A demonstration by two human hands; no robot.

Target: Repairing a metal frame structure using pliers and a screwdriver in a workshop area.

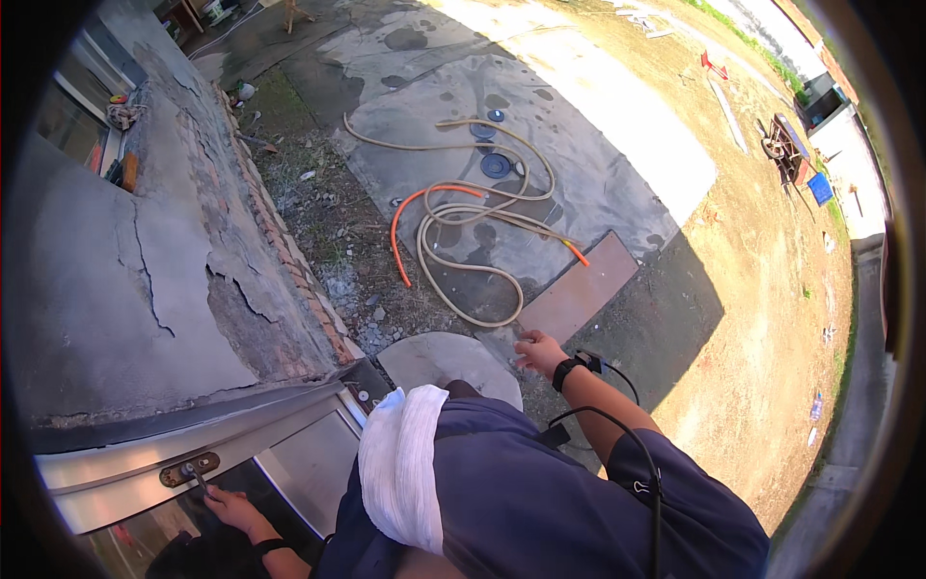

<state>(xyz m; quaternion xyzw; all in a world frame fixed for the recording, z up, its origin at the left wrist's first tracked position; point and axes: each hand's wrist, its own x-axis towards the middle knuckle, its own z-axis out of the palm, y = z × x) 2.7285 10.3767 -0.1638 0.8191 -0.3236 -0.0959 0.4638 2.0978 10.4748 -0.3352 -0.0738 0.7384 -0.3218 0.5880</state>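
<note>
At the lower left, my left hand (pixel 230 508) is closed around the lever handle (pixel 199 477) of a silver metal door (pixel 121 490) with a dark glass pane. A dark band circles that wrist. My right hand (pixel 540 353) hangs at the middle with loosely curled fingers apart, and nothing shows in it. It wears a black watch (pixel 568 372), and a black cable runs along the arm. Below the hand lie a round pale slab (pixel 449 362) and a reddish-brown board (pixel 584 282). A white towel (pixel 405 473) lies over my dark blue clothing.
A beige hose (pixel 468 262) with orange end pieces lies in loops on grey paving, beside a blue disc (pixel 495 166). A cracked wall (pixel 169 261) rises on the left, with rubble along its foot. A wheelbarrow (pixel 786 147) stands at the far right on sunlit dirt.
</note>
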